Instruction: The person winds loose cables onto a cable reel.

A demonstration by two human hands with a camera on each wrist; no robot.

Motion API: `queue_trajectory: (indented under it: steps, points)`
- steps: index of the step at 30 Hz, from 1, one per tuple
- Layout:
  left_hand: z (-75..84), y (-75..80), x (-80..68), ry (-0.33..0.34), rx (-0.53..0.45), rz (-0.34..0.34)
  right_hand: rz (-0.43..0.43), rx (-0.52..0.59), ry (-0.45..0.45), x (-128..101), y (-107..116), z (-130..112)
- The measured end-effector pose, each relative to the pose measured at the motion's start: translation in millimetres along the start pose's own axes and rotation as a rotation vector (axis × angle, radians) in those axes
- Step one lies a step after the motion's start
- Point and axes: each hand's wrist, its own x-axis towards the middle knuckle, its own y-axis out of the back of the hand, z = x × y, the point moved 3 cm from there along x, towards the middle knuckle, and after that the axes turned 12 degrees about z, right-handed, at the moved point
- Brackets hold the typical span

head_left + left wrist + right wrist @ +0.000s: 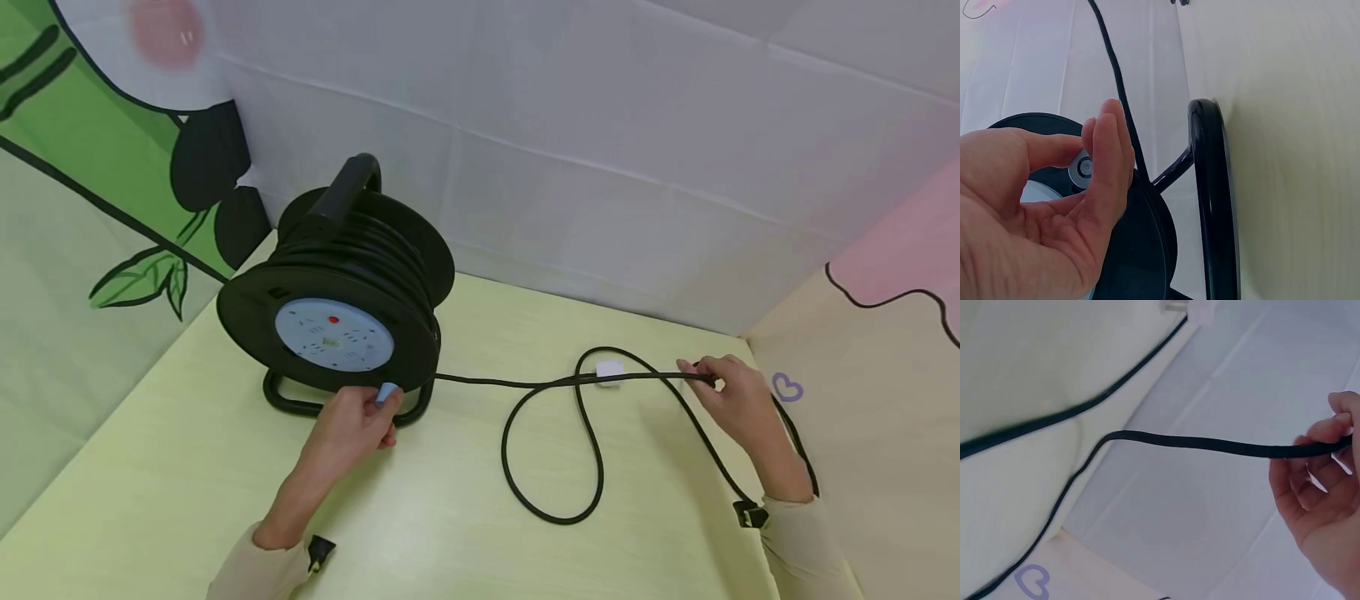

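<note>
A black cable reel [337, 287] with a pale blue socket face stands on its tube stand [1213, 200] at the table's left. My left hand [358, 419] pinches the small light-blue crank knob [386, 392] at the reel's lower rim; in the left wrist view the knob [1083, 169] shows between thumb and fingers. A black cable [525, 384] runs taut from the reel rightwards, then loops on the table. My right hand [731, 392] pinches that cable [1222, 445] at the right. A white plug [610, 372] lies under the cable near the loop.
The yellow-green tabletop [187, 467] is closed in by a white cloth backdrop [600, 125] and printed side panels. The loose cable loop [555, 467] lies in the middle and trails past my right forearm to the right edge.
</note>
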Motion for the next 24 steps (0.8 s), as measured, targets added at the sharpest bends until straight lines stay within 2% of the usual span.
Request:
queue_trajectory:
  steps: [2,5,9,12,14,16,20,24]
  points:
    - [-1.0,0.1,0.1,-0.002,0.009,0.0,0.005,0.007,-0.043,5,7,0]
    - [-2.4,0.7,0.2,0.0,0.014,-0.004,-0.049,0.056,-0.156,9,16,3]
    - [-6.3,5.1,0.2,0.019,0.024,-0.007,-0.245,0.137,-0.342,1,26,16]
    - [-10.0,9.1,1.6,0.034,0.045,-0.017,-0.391,0.192,-0.423,-12,32,25]
    - [-13.3,13.3,2.6,0.038,0.064,-0.026,-0.443,0.224,-0.428,-18,31,27]
    - [-16.8,18.5,3.9,0.034,0.087,-0.032,-0.455,0.253,-0.41,-20,27,26]
    - [-24.3,29.5,5.6,0.028,0.128,-0.034,-0.416,0.259,-0.382,-17,16,19]
    - [-32.9,39.3,8.0,0.051,0.124,-0.043,-0.345,0.195,-0.336,-12,2,9]
